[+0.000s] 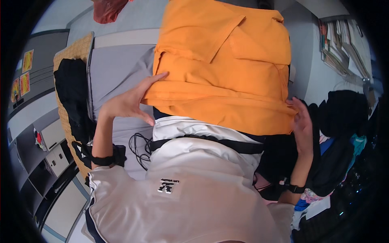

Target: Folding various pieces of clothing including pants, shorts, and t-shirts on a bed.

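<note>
A large orange garment (218, 76) with seams and a loose flap lies spread before me, over my lap and legs. Its near hem is partly turned up in a long band of folds. At its left edge, my left hand (130, 98) rests fingertips on the cloth, with the thumb stretched well apart and nothing between. My right hand (301, 121) is at the right edge near the lower corner, its fingertips against the fabric. Whether those fingers pinch the cloth is unclear. White cloth with a black band (209, 143) shows below the garment.
A grey bed sheet (121, 66) lies to the left, with a black cable (139, 148) on it. Black clothing (73, 97) hangs over a yellow quilted pad (62, 121). Clothes are piled at right (331, 161), below a shelf of books and papers (343, 48).
</note>
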Demonstrator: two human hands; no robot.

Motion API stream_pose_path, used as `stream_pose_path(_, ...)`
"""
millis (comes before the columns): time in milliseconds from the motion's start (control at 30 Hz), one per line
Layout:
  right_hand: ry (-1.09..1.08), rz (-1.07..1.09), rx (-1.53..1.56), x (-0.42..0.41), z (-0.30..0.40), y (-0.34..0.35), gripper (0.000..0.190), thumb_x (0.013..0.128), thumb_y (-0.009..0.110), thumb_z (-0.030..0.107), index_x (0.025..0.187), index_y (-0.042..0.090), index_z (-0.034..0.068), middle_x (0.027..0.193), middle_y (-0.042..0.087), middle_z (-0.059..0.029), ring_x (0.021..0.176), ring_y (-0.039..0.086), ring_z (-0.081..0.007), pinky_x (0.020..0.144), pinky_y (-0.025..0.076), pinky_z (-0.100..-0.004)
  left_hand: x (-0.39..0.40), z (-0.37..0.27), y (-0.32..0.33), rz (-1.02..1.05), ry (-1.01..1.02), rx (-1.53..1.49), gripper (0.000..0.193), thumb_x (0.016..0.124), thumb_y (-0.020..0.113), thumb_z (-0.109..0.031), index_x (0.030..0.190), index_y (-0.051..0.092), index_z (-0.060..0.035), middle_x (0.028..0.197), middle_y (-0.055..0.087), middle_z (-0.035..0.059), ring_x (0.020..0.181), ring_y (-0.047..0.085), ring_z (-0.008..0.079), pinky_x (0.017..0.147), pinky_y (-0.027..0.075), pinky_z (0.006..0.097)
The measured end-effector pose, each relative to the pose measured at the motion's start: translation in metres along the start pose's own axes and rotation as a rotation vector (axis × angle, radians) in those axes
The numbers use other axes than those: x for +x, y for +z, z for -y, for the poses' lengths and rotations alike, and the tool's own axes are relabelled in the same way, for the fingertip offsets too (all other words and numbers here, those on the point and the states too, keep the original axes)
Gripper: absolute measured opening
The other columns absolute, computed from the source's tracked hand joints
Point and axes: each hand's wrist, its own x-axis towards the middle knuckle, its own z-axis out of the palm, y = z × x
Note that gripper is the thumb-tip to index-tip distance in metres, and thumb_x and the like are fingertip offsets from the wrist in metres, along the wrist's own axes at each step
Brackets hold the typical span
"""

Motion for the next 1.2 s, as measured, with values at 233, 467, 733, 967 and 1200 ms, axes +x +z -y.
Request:
stream_pose_path(233, 0.212, -0.116, 0.233, 0.012, -0.023, -0.012, 0.063, 0.087, 0.072, -0.001, 0.144, 0.046, -0.004, 0.130, 0.062, -0.0130, 0.123, 0.059, -0.0197, 0.107, 0.046, -0.0314, -0.006, 0.035, -0.006, -0.215, 0.101, 0.149, 0.062, 0.079, 0.072, 0.006, 0.138, 0.059, -0.0069, 0.131, 0.063, 0.0085, 0.115, 0.060, 0.0210, 0.094, 0.051, 0.0300)
stream_pose_path(467, -0.010, 0.176, 0.068, -0.012, -0.014, -0.056, 0.019, 0.090, 0.075, 0.012, 0.095, 0.062, 0.000, 0.110, 0.064, -0.0108, 0.107, 0.062, -0.0168, 0.098, 0.046, -0.0315, -0.049, 0.012, -0.013, -0.311, 0.030, 0.263, 0.037, 0.078, 0.066, 0.004, 0.115, 0.069, -0.0003, 0.095, 0.071, 0.0126, 0.082, 0.063, 0.0223, 0.087, 0.049, 0.0306)
stream_pose_path(733, -0.390, 0.054, -0.259, -0.158, 0.040, -0.048, 0.034, 0.094, 0.063, 0.019, 0.066, 0.057, 0.001, 0.063, 0.067, -0.0201, 0.056, 0.070, -0.0274, 0.056, 0.052, -0.0276, -0.147, -0.035, -0.012, 0.261, 0.220, 0.266, 0.024, 0.085, 0.079, -0.017, 0.105, 0.074, -0.0050, 0.078, 0.072, 0.0057, 0.073, 0.071, 0.0250, 0.104, 0.046, 0.0497)
stream_pose_path(967, -0.616, -0.220, -0.144, -0.229, 0.028, -0.023, 0.035, 0.095, 0.063, 0.017, 0.065, 0.045, 0.009, 0.058, 0.045, -0.0033, 0.048, 0.048, -0.0126, 0.048, 0.037, -0.0217, -0.184, -0.033, -0.007, 0.391, 0.506, 0.170, 0.022, 0.093, 0.075, -0.025, 0.092, 0.074, -0.0028, 0.058, 0.062, -0.0001, 0.049, 0.062, 0.0183, 0.081, 0.054, 0.0385)
stream_pose_path(1200, -0.459, -0.203, -0.280, -0.189, 0.061, -0.081, 0.019, 0.098, 0.066, 0.018, 0.103, 0.057, 0.002, 0.095, 0.064, -0.0087, 0.083, 0.063, -0.0135, 0.073, 0.050, -0.0260, -0.136, -0.031, -0.020, -0.164, 0.598, -0.123, 0.029, 0.086, 0.079, -0.024, 0.076, 0.064, -0.0007, 0.070, 0.062, 0.0048, 0.061, 0.056, 0.0154, 0.062, 0.045, 0.0330)
